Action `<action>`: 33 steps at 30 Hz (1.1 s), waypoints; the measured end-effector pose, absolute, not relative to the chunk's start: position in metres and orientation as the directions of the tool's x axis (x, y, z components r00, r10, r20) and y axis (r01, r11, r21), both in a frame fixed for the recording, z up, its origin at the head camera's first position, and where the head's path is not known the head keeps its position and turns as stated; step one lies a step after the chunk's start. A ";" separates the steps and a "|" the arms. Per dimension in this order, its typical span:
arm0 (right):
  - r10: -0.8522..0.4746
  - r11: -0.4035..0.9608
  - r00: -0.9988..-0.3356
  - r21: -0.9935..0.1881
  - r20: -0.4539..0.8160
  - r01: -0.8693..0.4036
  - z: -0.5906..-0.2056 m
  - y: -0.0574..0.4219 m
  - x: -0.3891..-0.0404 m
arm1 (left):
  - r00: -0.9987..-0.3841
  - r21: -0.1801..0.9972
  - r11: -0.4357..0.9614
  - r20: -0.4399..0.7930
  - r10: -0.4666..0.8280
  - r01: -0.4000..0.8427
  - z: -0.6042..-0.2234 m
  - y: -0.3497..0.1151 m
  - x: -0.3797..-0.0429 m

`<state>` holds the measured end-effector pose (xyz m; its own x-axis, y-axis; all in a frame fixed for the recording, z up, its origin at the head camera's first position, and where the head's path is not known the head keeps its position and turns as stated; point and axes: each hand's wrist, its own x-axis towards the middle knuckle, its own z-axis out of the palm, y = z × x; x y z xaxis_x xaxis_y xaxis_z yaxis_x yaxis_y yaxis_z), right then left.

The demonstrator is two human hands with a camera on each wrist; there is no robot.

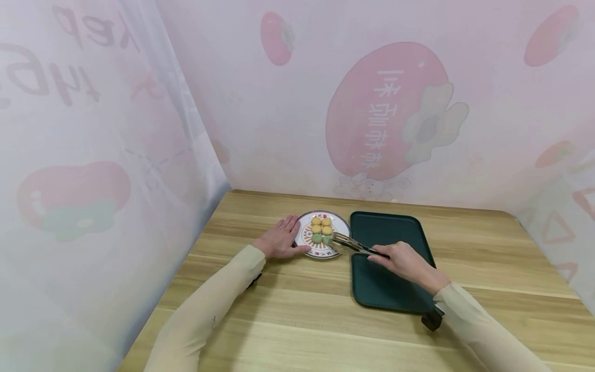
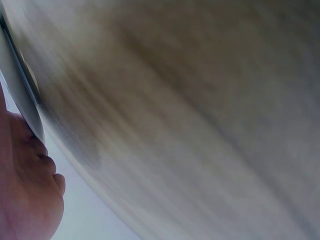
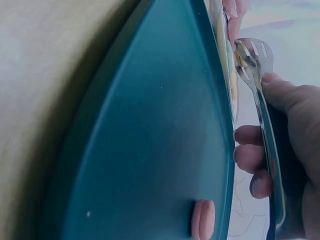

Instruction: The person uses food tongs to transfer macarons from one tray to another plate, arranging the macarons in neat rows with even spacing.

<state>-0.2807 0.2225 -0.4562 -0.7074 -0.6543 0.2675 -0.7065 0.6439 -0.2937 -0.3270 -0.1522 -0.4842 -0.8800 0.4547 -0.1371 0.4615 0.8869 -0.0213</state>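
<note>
My right hand [image 1: 403, 261] grips metal serving tongs [image 1: 350, 244] with slotted ends and dark handles. The tong ends reach over the right side of a round white patterned plate [image 1: 304, 238], at a green macaron [image 1: 327, 239]. Beside that one is another green macaron [image 1: 317, 238], with several yellow macarons [image 1: 326, 230] behind them. My left hand [image 1: 280, 238] rests against the plate's left rim, fingers extended along it and thumb at the front edge. In the right wrist view a pink macaron [image 3: 203, 220] sits on the dark green tray [image 3: 150, 130]; my hand hides it in the head view.
The tray lies right of the plate, close to its rim, under my right forearm. Both are on a wooden table [image 1: 297, 325]. Pink-and-white printed curtains [image 1: 279, 119] stand behind the table and at its sides.
</note>
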 end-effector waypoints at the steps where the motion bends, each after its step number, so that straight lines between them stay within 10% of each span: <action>1: -0.652 0.644 -0.710 -0.299 0.266 -0.704 -0.457 0.222 -0.282 | -0.880 -0.021 0.888 -0.140 0.453 0.460 -0.484 -0.152 -0.327; 33: -0.682 0.619 -0.702 -0.350 0.205 -0.703 -0.464 0.187 -0.295 | -0.883 -0.010 0.890 -0.132 0.451 0.456 -0.486 -0.152 -0.327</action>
